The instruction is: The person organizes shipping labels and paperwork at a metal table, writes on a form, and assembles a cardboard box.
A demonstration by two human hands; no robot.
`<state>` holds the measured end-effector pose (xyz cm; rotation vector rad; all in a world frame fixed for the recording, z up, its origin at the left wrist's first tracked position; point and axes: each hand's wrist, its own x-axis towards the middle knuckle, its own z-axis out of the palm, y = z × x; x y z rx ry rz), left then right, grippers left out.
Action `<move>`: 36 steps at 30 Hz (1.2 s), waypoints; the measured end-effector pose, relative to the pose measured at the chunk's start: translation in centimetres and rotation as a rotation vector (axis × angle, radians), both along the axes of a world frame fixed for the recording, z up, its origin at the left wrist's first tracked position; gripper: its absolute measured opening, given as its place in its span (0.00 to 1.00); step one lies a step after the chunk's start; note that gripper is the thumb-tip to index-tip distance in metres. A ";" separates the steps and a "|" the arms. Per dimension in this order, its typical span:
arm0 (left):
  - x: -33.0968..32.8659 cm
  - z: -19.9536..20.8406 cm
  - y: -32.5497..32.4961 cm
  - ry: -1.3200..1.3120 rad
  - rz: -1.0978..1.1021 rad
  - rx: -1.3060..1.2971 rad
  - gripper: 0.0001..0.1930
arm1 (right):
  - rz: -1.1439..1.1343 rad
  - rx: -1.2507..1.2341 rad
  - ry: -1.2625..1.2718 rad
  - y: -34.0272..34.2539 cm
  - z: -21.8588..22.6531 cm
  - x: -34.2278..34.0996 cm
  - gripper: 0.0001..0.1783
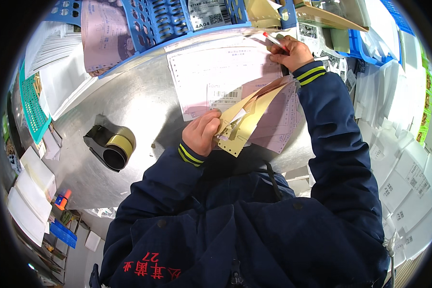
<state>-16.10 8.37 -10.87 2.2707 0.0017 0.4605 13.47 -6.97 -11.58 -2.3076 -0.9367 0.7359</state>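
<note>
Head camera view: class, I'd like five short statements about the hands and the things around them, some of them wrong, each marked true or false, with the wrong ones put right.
1. The right hand holds a red-tipped pen. True.
2. The left hand is flat and touching nothing. False: its fingers are closed on the yellow sheets.
3. The tape dispenser is to the right of the yellow sheets. False: it is to their left.
4. A green basket is at the left side of the picture. True.
5. The cuffs are plain, without stripes. False: they have bright yellow stripes.
</note>
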 end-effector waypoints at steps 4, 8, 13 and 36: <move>0.1 0.0 0.0 -0.006 0.007 0.008 0.17 | 0.006 -0.011 -0.017 0.1 0.0 0.0 0.12; 0.1 0.1 0.1 -0.002 0.007 0.009 0.16 | 0.000 0.002 -0.020 0.0 -0.1 -0.1 0.11; 0.0 0.1 0.0 0.008 0.002 0.012 0.16 | -0.009 0.014 -0.009 0.0 -0.3 -0.1 0.11; 0.1 0.2 0.0 0.008 0.005 0.001 0.18 | -0.022 -0.030 -0.005 0.1 0.1 -0.2 0.13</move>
